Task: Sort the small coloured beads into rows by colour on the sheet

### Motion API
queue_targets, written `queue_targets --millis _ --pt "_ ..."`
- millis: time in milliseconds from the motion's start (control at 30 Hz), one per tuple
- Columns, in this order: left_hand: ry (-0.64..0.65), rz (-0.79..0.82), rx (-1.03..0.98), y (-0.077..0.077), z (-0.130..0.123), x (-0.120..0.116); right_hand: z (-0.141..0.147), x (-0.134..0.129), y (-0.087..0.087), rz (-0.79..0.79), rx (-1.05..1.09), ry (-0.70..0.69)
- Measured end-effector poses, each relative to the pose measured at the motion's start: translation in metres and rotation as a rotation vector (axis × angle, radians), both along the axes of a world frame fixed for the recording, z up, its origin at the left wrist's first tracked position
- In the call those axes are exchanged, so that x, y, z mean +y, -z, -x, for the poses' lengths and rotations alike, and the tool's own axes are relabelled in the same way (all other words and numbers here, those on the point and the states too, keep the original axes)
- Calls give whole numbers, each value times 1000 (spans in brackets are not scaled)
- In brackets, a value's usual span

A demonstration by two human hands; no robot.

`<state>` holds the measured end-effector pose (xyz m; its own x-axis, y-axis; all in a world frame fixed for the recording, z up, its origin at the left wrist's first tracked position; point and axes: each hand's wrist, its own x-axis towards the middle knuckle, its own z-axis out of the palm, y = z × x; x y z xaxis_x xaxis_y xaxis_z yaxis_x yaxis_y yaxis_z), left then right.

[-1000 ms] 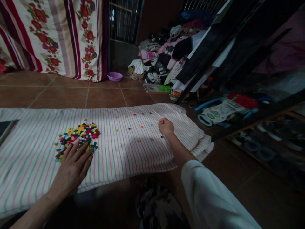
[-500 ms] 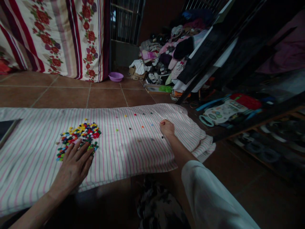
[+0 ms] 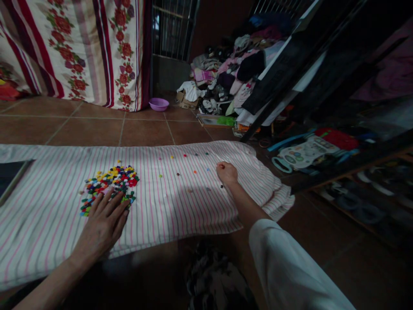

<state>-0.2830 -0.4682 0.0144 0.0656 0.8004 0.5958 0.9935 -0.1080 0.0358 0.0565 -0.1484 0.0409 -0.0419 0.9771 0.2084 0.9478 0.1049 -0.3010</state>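
Note:
My left hand [image 3: 105, 217] lies flat with fingers spread over the near edge of a heap of small coloured pieces [image 3: 111, 176], covering some of them. To the right, several single pieces sit apart in loose rows, among them a red piece [image 3: 185, 155], an orange piece [image 3: 195, 172], a lime green piece [image 3: 160, 175] and a black piece [image 3: 221, 186]. At the right end of these rows my right hand [image 3: 227, 172] rests on the cloth, fingers curled and pinched together. Whatever is between its fingertips is hidden. A striped cloth [image 3: 155, 215] lies under everything.
A dark framed panel [image 3: 13, 178] lies on the cloth at far left. Beyond are a purple basin [image 3: 158, 104], a floral curtain [image 3: 93, 56] and a heap of clothes [image 3: 232, 69]. A dark slanted post [image 3: 274, 103] and a shelf [image 3: 361, 172] stand at right.
The view has shifted very slightly. Both hands keep nearly the same places and poses, and the pieces lie as before.

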Motion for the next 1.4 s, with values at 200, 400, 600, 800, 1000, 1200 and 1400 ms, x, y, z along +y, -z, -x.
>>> queue_targets --millis 200,400,600,800,1000,1200,1400 --pt "-9 -5 9 -4 -3 0 18 -6 -19 -49 37 -58" --pt "-30 14 -18 -4 -4 -1 83 -13 -33 26 163 -344" --pt "-23 5 40 -5 -6 0 174 -28 -29 15 144 -613" --pt "-50 26 17 -7 -8 -1 221 -40 -18 81 20 -619" --pt "-69 48 -12 -9 -11 -1 230 -44 -11 60 -92 -641" --pt "-67 56 -17 -9 -11 -1 226 -46 -10 51 -31 -672" --pt "-59 45 -28 -11 -11 -1 228 -47 -6 30 -54 -652"
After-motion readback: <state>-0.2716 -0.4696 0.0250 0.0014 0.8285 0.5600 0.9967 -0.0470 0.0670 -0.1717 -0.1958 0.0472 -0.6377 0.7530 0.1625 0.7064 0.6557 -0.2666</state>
